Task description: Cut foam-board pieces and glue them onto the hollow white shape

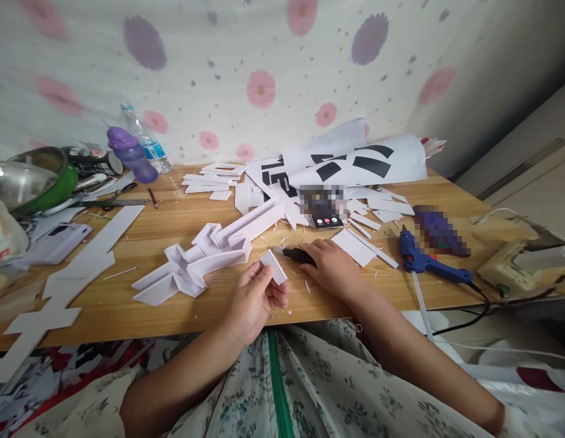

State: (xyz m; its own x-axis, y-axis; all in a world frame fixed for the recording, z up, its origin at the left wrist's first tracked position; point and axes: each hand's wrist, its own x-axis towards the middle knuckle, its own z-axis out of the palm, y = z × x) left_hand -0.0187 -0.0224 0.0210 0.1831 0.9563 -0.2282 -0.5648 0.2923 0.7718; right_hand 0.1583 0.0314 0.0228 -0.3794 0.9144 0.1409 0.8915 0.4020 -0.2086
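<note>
Between the thumb and fingers of my left hand (255, 298) is a small white board piece (273, 266), held up over the table's front edge. My right hand (332, 266) rests on the table with its fingers over the black handle of a craft knife (298, 256); the blade points left, toward the white piece. Left of my hands lies a white walled structure (191, 266) made of folded or joined strips. Flat white rectangles (354, 247) lie just beyond my right hand.
A blue glue gun (435, 266) with a cable lies at the right, near a pixelated item (441, 230). Behind are a phone (328, 217), scraps and printed sheets (355, 161). Bottles (132, 155), a green bowl (58, 182) and a long white cutout (76, 280) are at left.
</note>
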